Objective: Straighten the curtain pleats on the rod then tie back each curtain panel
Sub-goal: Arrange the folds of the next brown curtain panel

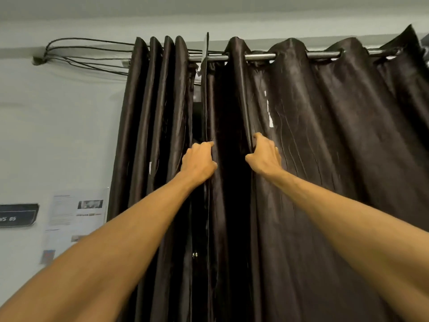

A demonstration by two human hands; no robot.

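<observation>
Two dark brown satin curtain panels hang by eyelets from a metal rod [260, 56]. The left panel [153, 117] is bunched into tight upright pleats. The right panel [336, 126] spreads wide in loose, uneven folds. My left hand [198, 160] grips the inner edge of the right panel, fingers curled round the hem. My right hand [264, 154] grips the first fold of that same panel, a little higher and to the right. A dark deep fold lies between my two hands.
Black cables [88, 52] run from a wall fixing to the rod's left end. Papers [76, 214] and a dark sign [17, 218] are stuck on the pale wall at the left. The ceiling is close above the rod.
</observation>
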